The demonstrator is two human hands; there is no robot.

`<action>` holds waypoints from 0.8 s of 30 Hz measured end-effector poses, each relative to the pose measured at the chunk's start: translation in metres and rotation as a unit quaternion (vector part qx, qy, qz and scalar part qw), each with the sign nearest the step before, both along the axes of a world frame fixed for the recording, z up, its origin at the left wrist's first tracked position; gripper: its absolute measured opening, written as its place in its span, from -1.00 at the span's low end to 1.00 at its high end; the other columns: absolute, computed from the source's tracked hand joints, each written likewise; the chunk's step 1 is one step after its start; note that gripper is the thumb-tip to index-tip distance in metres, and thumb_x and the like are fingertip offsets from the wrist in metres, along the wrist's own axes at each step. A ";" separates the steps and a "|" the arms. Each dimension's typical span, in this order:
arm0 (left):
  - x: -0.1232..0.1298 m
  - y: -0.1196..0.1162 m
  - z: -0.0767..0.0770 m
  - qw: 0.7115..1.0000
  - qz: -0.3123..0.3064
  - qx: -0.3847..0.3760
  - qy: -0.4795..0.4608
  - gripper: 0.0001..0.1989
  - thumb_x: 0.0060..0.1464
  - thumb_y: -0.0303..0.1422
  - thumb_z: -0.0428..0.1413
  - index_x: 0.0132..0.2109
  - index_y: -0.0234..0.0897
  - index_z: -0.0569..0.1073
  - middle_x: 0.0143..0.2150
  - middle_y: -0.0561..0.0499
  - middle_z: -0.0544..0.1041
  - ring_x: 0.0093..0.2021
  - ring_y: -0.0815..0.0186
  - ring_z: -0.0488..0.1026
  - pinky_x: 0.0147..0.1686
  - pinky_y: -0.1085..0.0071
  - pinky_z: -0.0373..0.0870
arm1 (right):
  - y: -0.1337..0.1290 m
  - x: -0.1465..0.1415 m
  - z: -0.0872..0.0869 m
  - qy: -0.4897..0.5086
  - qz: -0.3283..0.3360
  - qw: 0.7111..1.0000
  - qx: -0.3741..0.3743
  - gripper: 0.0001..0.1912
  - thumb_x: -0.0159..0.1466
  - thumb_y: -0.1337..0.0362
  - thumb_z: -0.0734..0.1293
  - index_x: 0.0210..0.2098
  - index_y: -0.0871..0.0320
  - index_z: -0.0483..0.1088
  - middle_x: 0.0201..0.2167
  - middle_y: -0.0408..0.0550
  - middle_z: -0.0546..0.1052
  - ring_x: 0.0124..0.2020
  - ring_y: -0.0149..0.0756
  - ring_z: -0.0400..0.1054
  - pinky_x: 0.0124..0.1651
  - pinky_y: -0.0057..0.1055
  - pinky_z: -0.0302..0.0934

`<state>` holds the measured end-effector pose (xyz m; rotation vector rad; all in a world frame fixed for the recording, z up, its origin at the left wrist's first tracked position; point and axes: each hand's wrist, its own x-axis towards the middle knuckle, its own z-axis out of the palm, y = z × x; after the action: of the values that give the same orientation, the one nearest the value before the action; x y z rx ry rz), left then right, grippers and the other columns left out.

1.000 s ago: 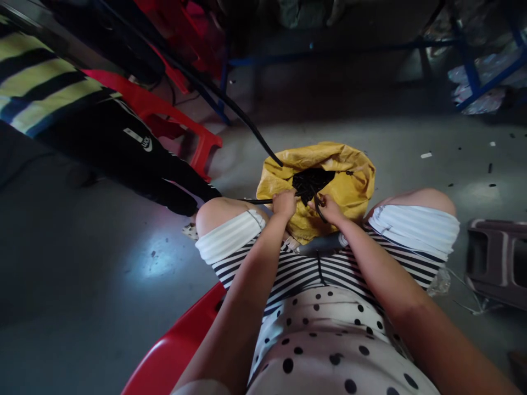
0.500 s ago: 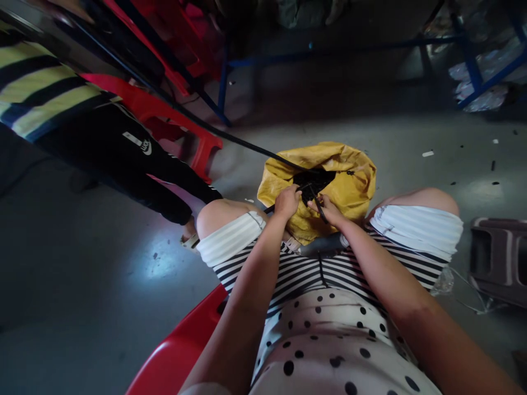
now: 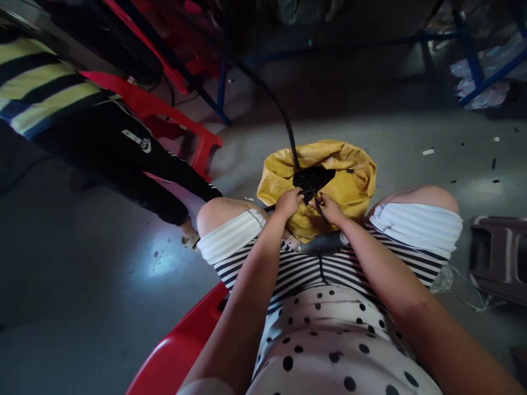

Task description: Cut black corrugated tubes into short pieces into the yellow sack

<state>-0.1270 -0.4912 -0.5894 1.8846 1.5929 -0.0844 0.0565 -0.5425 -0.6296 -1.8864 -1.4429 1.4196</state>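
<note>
A yellow sack with a rolled-open mouth stands on the floor between my knees, dark pieces inside it. Over its mouth, my left hand is closed on a black strip, part of which shows left of my wrist. My right hand is closed round a slim dark tool that looks like scissors, its tip close to my left fingers. Dim light hides the tool's details. A longer black strip curves from the upper left down to the sack's back rim.
To the left is a person in black trousers, beside a red plastic chair. Blue table legs and plastic bags are at upper right. A grey stool stands right. Under me is a red seat.
The long black strip was stretched nearly straight from the upper left; now it bends in a slack curve and drops steeply to the sack. Both hands stay almost in place.
</note>
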 end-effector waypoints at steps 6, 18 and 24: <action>-0.001 -0.001 0.008 0.998 0.002 -0.025 0.055 -0.71 0.35 -0.31 0.06 0.14 -0.23 0.49 0.12 -0.20 0.60 0.13 0.10 0.53 0.06 0.30 0.41 | -0.001 0.004 -0.007 -0.003 0.009 1.000 0.000 -0.48 0.21 -0.20 0.37 -0.18 0.15 0.36 -0.33 -0.03 0.52 -0.26 -0.17 0.42 -0.09 -0.28 0.28; -0.003 -0.001 0.006 0.997 -0.021 -0.027 0.068 -0.69 0.32 -0.33 0.08 0.16 -0.18 0.50 0.15 -0.19 0.60 0.14 0.05 0.53 0.07 0.25 0.42 | -0.004 0.003 0.000 -0.008 0.026 1.000 -0.006 -0.53 0.19 -0.14 0.40 -0.21 0.14 0.35 -0.39 -0.09 0.46 -0.29 -0.20 0.37 -0.10 -0.30 0.26; -0.002 -0.001 0.006 0.993 -0.019 -0.030 0.112 -0.67 0.30 -0.35 0.08 0.15 -0.21 0.55 0.14 -0.24 0.60 0.16 0.02 0.54 0.08 0.25 0.43 | -0.003 0.004 -0.005 -0.018 0.038 0.999 -0.022 -0.59 0.18 -0.09 0.40 -0.25 0.12 0.35 -0.43 -0.10 0.48 -0.36 -0.22 0.35 -0.21 -0.33 0.25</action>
<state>-0.1294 -0.4926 -0.5836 1.9127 1.6803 -0.3686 0.0607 -0.5454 -0.6348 -1.9124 -1.5269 1.4701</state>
